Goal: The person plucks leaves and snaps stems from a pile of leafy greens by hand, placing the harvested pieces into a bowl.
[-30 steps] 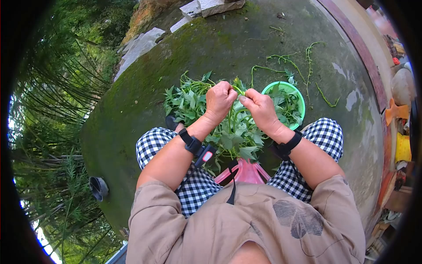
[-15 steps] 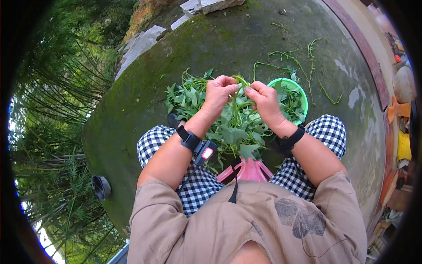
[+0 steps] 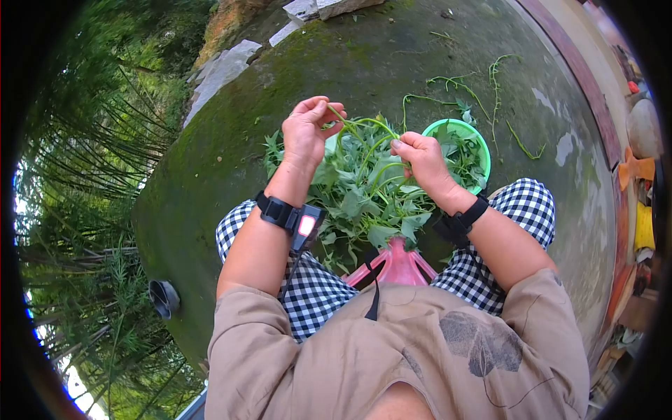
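My left hand (image 3: 305, 133) is raised at the left of the leafy heap, thumb and fingers pinching the end of a thin green stem (image 3: 374, 122). That stem arches across to my right hand (image 3: 425, 158), which is closed on the leafy stems. Below and between both hands lies a large heap of leafy green vines (image 3: 357, 199), which look like sweet potato greens. Just beyond my right hand stands a bright green basin (image 3: 486, 157) holding more leaves; my forearm is close to its near side.
Several bare vine stems (image 3: 495, 98) are strewn on the mossy ground (image 3: 336, 70) past the basin. A pink plastic stool (image 3: 397, 269) shows between my knees. Grey stone slabs (image 3: 222, 80) border the far left, and a dark pot (image 3: 164, 299) sits at left.
My left hand has moved left and away from my right hand, drawing the stem out between them. My right hand stays in nearly the same place, still closed on the stems.
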Demonstrator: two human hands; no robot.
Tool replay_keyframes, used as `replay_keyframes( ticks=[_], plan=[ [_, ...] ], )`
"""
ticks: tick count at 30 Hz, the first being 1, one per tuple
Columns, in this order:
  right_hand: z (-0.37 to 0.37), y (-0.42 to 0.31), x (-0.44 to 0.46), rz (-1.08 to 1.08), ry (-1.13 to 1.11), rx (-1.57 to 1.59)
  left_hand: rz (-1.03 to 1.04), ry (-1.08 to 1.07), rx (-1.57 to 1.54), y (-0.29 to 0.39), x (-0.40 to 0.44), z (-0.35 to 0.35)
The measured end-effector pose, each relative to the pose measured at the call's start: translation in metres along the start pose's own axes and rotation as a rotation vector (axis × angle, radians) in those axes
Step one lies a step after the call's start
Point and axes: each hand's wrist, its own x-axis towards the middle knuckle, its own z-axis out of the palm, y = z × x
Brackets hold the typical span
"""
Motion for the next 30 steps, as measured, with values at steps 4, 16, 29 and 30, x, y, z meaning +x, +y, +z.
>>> replay_keyframes(
  ticks=[4,16,29,30],
  plan=[
    [-0.012,0.012,0.002,0.030,0.005,-0.042,0.054,-0.046,-0.240,0.021,0.011,-0.030],
    [-0.045,0.025,0.003,0.147,0.026,0.031,0.377,0.224,-0.181,0.078,0.011,-0.085],
    [-0.009,-0.010,0.001,0.171,-0.253,0.280,-0.138,-0.356,0.849,-0.051,-0.018,0.026],
    [-0.010,-0.011,0.003,0.161,-0.274,0.301,-0.224,-0.241,1.046,-0.052,-0.013,0.023]
  ],
)
